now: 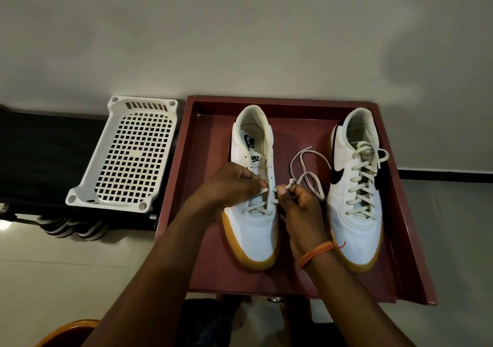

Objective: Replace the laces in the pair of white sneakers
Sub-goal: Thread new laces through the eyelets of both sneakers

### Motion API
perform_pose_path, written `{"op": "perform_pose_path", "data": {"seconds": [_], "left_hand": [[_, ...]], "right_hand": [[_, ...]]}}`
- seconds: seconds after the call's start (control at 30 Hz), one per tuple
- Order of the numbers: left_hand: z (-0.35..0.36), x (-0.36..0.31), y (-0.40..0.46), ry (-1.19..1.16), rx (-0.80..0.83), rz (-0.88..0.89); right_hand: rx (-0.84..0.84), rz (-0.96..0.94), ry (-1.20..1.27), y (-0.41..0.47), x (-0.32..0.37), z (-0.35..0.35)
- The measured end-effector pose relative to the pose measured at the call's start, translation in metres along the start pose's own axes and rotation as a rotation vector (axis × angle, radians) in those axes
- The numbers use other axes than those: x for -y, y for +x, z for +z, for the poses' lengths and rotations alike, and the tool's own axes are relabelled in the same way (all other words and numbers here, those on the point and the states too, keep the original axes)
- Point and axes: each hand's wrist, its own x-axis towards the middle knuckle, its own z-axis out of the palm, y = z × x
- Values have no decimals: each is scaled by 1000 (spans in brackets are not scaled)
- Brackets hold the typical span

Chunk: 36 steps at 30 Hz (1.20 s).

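Both hands [234,184] [298,200] pinch lace [306,176] over L sneaker [256,186].

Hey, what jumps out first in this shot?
Two hands meet mid-frame: the left hand and right hand pinch a cream lace over the half-laced left sneaker. The fully laced right sneaker sits beside it in the maroon tray.

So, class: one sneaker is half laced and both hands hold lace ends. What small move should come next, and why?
Probably feed the end pinched by the right hand into the next open eyelet of the left sneaker: only its lowest rows are crossed, while the right sneaker is fully laced.
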Motion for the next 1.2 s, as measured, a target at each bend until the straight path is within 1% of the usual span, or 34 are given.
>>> {"op": "perform_pose_path", "data": {"seconds": [0.07, 0.13, 0.23, 0.3, 0.37, 0.4, 0.47, 0.5, 0.53, 0.6, 0.63, 0.73, 0.77, 0.87, 0.97, 1.07, 1.2], "left_hand": [[-2, -2, -2, 63, -22, 28], [-1, -5, -5, 108, -91, 87], [7, -12, -8, 151, -287, 242], [14, -13, -11, 176, -443, 339], [23, -11, -19, 252, -536, 441], [28, -6, -21, 301, -538, 498], [46, -1, -34, 354, -447, 632], [56, 2, -41, 375, -408, 668], [66, 1, -51, 429, -381, 675], [85, -3, -60, 572, -353, 625], [94, -7, -67, 580, -351, 630], [112, -30, -91, 367, -314, 710], [114, -38, -95, 339, -315, 740], [111, -75, -111, 398, -391, 852], [102, -112, -128, 335, -442, 972], [95, -144, -148, 347, -511, 1058], [93, -173, -172, 397, -576, 1132]], "right_hand": [[-39, -61, -164, 3, 2, -4], [-45, -116, -346, 7, 3, -11], [56, -141, -587, 2, 5, -15], [125, -121, -628, -2, 10, -17], [142, -113, -622, -5, 25, -27], [145, -117, -622, -4, 32, -31], [131, -118, -578, -11, 52, -47], [139, -96, -531, -17, 63, -56], [153, -65, -481, -25, 75, -65], [194, 14, -439, -35, 93, -78], [215, 32, -428, -41, 103, -85], [271, 48, -380, -60, 138, -100], [275, 38, -368, -65, 149, -104], [238, -40, -327, -86, 191, -123], [218, -101, -274, -105, 225, -139], [222, -138, -197, -125, 252, -147], [198, -218, -161, -150, 283, -151]]}}
